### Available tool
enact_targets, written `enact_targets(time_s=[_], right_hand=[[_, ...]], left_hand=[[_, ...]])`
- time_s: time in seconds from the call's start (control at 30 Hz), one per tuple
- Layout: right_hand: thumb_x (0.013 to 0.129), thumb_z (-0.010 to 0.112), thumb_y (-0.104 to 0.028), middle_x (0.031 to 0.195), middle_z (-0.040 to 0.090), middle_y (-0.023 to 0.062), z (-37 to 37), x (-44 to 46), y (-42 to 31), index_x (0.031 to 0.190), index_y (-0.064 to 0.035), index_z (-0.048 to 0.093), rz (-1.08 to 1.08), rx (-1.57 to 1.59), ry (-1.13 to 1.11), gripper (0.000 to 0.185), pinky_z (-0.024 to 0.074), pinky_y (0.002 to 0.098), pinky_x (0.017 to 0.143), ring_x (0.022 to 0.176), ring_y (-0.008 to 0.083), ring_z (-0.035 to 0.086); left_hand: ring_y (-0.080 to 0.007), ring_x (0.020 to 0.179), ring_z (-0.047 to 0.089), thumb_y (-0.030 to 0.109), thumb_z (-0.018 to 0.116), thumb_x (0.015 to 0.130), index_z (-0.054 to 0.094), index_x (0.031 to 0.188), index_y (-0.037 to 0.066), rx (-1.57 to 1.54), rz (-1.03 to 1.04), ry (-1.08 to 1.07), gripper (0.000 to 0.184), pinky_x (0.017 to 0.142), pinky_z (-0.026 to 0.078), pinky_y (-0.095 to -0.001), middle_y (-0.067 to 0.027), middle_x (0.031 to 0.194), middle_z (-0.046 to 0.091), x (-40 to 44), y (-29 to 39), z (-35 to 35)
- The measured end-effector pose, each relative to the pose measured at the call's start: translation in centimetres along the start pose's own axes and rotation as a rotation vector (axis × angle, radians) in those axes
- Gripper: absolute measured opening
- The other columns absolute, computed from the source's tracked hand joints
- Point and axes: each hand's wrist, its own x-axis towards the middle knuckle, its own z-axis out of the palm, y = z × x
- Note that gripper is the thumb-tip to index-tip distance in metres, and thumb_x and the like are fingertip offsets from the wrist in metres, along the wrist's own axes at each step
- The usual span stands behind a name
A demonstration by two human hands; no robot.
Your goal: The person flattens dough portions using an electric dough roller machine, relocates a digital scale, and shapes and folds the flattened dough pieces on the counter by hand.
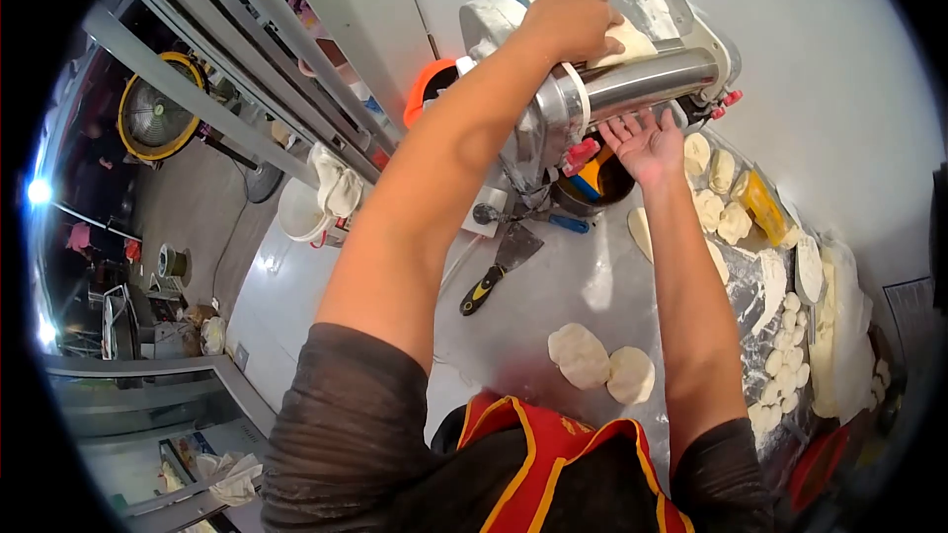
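A steel roller machine [652, 77] dusted with flour stands at the top. My left hand [573, 25] is palm down above its roller, with bent fingers closed on a flat piece of dough [630, 42]. Below the roller, my right hand [647, 146] faces palm up, its fingers apart and nothing in it. Two flat dough rounds [579, 356] lie overlapping on the metal table nearer my body.
A scraper [517, 247] with a black and yellow handle and a dark bowl [604, 188] are on the table [533, 321]. Many dough pieces [785, 360] lie at the right, beside a yellow object [761, 205]. A white bucket [299, 210] with a cloth stands left.
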Motion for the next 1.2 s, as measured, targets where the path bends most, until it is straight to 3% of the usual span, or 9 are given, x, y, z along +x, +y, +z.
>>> enact_targets(time_s=[0.13, 0.17, 0.3, 0.4, 0.43, 0.57, 0.77, 1.03, 1.2], right_hand=[[0.094, 0.045, -0.032, 0.118, 0.048, 0.0163, -1.0, 1.2, 0.4, 0.111, -0.003, 0.044, 0.037, 0.123, -0.014, 0.033, 0.0332, 0.0515, 0.102, 0.114, 0.0357, 0.044], [0.092, 0.051, -0.023, 0.118, 0.049, 0.0155, -1.3, 1.2, 0.7, 0.112, -0.0019, 0.047, -0.012, 0.198, -0.058, 0.029, 0.0357, 0.0502, 0.101, 0.114, 0.0343, 0.045], [0.087, 0.06, -0.02, 0.116, 0.056, 0.013, -1.8, 1.6, 1.6, 0.109, -0.002, 0.054, -0.096, 0.326, 0.007, 0.029, 0.0418, 0.0416, 0.097, 0.11, 0.0283, 0.053], [0.087, 0.06, -0.02, 0.118, 0.058, 0.0104, -2.4, 2.2, 2.5, 0.109, -0.0031, 0.057, -0.11, 0.342, -0.038, 0.027, 0.0409, 0.0421, 0.098, 0.111, 0.0272, 0.053], [0.088, 0.058, -0.021, 0.121, 0.056, 0.01, -2.2, 1.9, 2.6, 0.113, -0.0043, 0.054, -0.091, 0.344, -0.045, 0.03, 0.039, 0.0428, 0.099, 0.112, 0.0277, 0.052], [0.09, 0.055, -0.019, 0.124, 0.054, 0.0088, -2.2, 1.8, 2.7, 0.122, -0.0057, 0.048, -0.054, 0.285, -0.087, 0.035, 0.0361, 0.0436, 0.102, 0.116, 0.0273, 0.049], [0.093, 0.047, -0.013, 0.131, 0.047, 0.0129, -3.3, 1.0, 2.6, 0.129, -0.0047, 0.04, -0.037, 0.292, -0.09, 0.038, 0.0343, 0.048, 0.103, 0.121, 0.0304, 0.045], [0.093, 0.043, -0.005, 0.131, 0.046, 0.0123, -5.8, -0.2, 3.4, 0.129, -0.0068, 0.038, -0.159, 0.229, 0.008, 0.037, 0.0349, 0.0495, 0.103, 0.121, 0.0315, 0.045], [0.092, 0.044, -0.003, 0.13, 0.046, 0.0122, -8.6, 0.0, 3.6, 0.129, -0.0074, 0.038, -0.166, 0.241, -0.028, 0.037, 0.0364, 0.0486, 0.102, 0.119, 0.0302, 0.046]], left_hand=[[-0.0262, 0.103, 0.057, 0.041, 0.06, 0.08, 0.062, 0.114, 0.019, -0.095, -0.081, -0.16, 0.041, 0.084, 0.047, -0.0396, -0.0043, 0.115, 0.059, 0.4, 0.1, -0.4], [-0.0269, 0.1, 0.058, 0.04, 0.059, 0.08, 0.061, 0.114, 0.018, -0.083, -0.049, -0.138, 0.041, 0.083, 0.047, -0.0397, -0.0051, 0.112, 0.061, 0.3, 0.1, -0.4], [-0.0266, 0.102, 0.058, 0.04, 0.059, 0.08, 0.061, 0.115, 0.017, -0.106, -0.062, -0.152, 0.041, 0.082, 0.048, -0.04, -0.0051, 0.111, 0.061, 0.3, 0.2, -0.6], [-0.0268, 0.102, 0.057, 0.04, 0.059, 0.08, 0.061, 0.114, 0.015, -0.098, -0.063, -0.148, 0.042, 0.082, 0.048, -0.0403, -0.0056, 0.109, 0.061, 0.2, 0.4, -1.0], [-0.0268, 0.103, 0.056, 0.041, 0.06, 0.08, 0.062, 0.113, 0.014, -0.058, 0.001, -0.053, 0.043, 0.081, 0.049, -0.0406, -0.0061, 0.108, 0.061, -0.1, 0.5, -1.0], [-0.0266, 0.104, 0.055, 0.042, 0.06, 0.079, 0.063, 0.111, 0.014, -0.031, -0.061, -0.157, 0.043, 0.083, 0.048, -0.0404, -0.006, 0.107, 0.061, 0.1, 0.8, -1.4], [-0.0252, 0.105, 0.053, 0.043, 0.06, 0.079, 0.064, 0.111, 0.014, -0.049, -0.067, -0.167, 0.043, 0.085, 0.046, -0.0394, -0.0049, 0.107, 0.061, 0.2, 0.6, -1.0], [-0.0239, 0.104, 0.053, 0.045, 0.059, 0.078, 0.065, 0.107, 0.017, -0.041, -0.064, -0.188, 0.041, 0.085, 0.046, -0.0382, -0.003, 0.105, 0.062, 0.2, 0.6, -0.9], [-0.0262, 0.094, 0.059, 0.043, 0.061, 0.076, 0.068, 0.102, 0.02, -0.086, -0.032, -0.143, 0.036, 0.078, 0.048, -0.0403, -0.0041, 0.093, 0.066, 0.2, 0.2, -0.6]])
